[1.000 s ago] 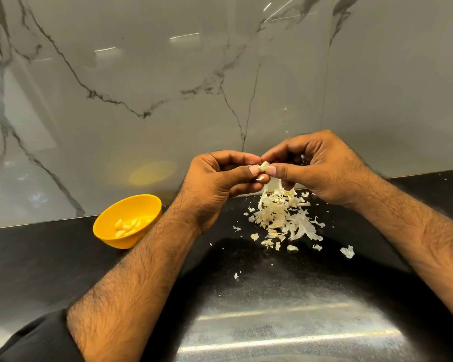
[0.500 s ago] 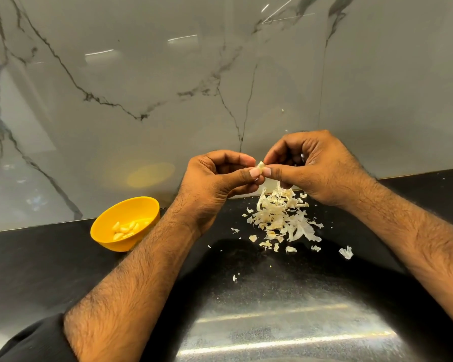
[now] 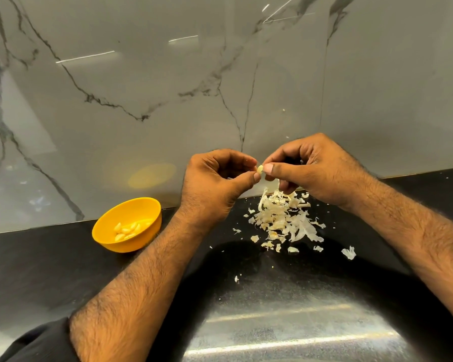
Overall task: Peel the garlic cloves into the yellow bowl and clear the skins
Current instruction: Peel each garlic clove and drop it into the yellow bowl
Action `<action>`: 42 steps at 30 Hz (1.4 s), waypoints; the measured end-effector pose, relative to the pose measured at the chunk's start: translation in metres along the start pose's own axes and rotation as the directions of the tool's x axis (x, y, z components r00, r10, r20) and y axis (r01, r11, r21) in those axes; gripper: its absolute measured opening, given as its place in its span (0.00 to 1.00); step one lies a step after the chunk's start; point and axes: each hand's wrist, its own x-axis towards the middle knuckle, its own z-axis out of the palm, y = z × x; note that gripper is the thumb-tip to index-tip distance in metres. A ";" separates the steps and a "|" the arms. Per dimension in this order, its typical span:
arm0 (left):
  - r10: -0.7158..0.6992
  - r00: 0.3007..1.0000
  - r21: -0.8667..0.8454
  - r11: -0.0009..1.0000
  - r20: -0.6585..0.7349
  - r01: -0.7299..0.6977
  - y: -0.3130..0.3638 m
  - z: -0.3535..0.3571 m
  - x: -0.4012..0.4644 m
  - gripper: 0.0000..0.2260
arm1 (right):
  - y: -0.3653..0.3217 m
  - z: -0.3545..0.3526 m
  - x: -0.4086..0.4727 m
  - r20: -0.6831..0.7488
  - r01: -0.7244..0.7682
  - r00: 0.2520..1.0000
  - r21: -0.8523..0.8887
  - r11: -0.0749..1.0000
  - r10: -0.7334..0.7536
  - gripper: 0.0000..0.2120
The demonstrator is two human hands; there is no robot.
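Observation:
A small pale garlic clove [image 3: 260, 169] is held above the counter between both hands. My left hand [image 3: 215, 184] pinches it from the left with thumb and curled fingers. My right hand [image 3: 309, 168] pinches it from the right, thumb tip against it. Directly below lies a heap of white garlic skins [image 3: 285, 220] on the black counter. The yellow bowl [image 3: 141, 205] stands to the left by the wall and holds several peeled cloves [image 3: 127, 229].
A grey marble wall [image 3: 220, 87] rises right behind the black counter [image 3: 37, 270]. Loose skin scraps [image 3: 348, 252] lie scattered to the right of the heap and towards me. My black sleeve [image 3: 37, 343] shows at the bottom left.
Both hands stay together over the skin heap, working the clove; my fingers have shifted slightly around it. The bowl and the skins have not moved.

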 end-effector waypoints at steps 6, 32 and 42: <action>0.060 0.998 0.094 0.994 0.005 -0.061 -0.002 0.001 0.000 0.12 | 0.000 0.004 0.002 0.035 -0.027 0.999 -0.014 1.000 0.027 0.05; -0.098 0.990 -0.121 0.986 0.104 0.110 0.004 -0.001 0.000 0.06 | 0.006 0.004 0.004 0.147 0.093 0.988 -0.284 0.954 -0.053 0.05; -0.206 0.965 -0.204 0.950 0.164 0.238 0.006 -0.001 -0.001 0.09 | 0.006 0.002 0.004 0.132 0.061 0.991 -0.211 0.976 -0.033 0.05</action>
